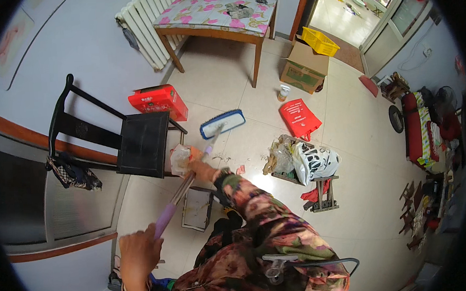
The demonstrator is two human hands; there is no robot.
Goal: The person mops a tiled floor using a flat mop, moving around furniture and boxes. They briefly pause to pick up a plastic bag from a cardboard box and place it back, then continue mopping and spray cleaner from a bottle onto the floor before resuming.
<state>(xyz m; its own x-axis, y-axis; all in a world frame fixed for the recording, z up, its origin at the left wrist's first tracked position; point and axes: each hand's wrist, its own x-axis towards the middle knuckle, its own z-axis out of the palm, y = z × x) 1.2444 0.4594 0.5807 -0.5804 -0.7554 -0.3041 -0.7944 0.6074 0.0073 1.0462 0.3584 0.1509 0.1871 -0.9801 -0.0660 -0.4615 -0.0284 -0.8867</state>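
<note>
My left hand [138, 257] grips the purple foam sleeve at the upper end of a flat mop's handle [166, 221]. Further down the same pole, my right hand [202, 171] is closed around the metal shaft. The mop head [223, 124], white with a blue fringed edge, lies on the tiled floor ahead of me. Small dark debris [222, 158] is scattered on the tiles just behind the head. Beside my right hand stands an open box with a clear plastic liner [180, 160], partly hidden by the hand.
A black wooden chair [143, 143] and a red carton [160, 102] stand left. Ahead is a table with a floral cover [216, 6]. To the right lie a red bag [300, 118], a jar [283, 93], a cardboard box [302, 75] and a stool bearing plastic bags [316, 160]. A grey box [197, 209] sits near my feet.
</note>
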